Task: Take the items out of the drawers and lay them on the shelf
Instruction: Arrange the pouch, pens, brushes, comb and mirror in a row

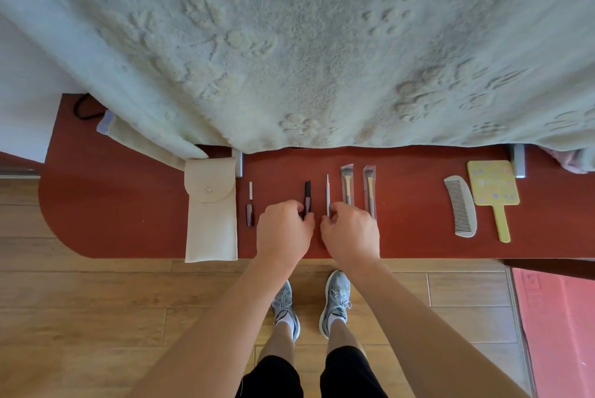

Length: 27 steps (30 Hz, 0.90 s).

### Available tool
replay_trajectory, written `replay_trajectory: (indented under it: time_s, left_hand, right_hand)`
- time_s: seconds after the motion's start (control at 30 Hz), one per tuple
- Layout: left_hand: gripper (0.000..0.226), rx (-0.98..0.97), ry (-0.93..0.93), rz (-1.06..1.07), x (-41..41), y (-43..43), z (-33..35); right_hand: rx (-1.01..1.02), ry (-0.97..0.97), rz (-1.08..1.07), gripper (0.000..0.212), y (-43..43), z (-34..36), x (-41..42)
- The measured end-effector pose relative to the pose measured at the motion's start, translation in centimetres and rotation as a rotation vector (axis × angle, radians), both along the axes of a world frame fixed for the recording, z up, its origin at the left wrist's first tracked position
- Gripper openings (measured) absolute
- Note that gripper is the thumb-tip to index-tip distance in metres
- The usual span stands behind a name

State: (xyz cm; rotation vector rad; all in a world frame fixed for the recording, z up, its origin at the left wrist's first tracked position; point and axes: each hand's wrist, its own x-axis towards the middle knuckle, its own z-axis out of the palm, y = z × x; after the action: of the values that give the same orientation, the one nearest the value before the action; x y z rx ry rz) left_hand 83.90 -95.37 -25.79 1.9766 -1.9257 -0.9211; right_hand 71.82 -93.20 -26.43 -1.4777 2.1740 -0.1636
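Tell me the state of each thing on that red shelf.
Cream pouch: flap closed, lying flat.
Dark cosmetic stick: flat, left hand pinching it.
Thin white stick: flat, right hand pinching it.
Makeup brushes: in clear wrappers.
Comb: flat, untouched.
Hand mirror: patterned side up.

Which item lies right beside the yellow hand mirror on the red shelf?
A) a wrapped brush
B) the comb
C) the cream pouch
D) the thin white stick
B: the comb lies alongside the yellow hand mirror at one end of the red shelf, apart from the other items.
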Motion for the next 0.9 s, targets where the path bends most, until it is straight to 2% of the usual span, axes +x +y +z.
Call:
replay_trajectory:
  time_s: [0.9]
  left_hand:
    - [0.023, -0.062, 0.060, -0.011, -1.6, 0.8, -0.6]
  right_hand:
    - [-0.025, -0.016, 0.011, 0.020, 0.5, 0.1, -1.1]
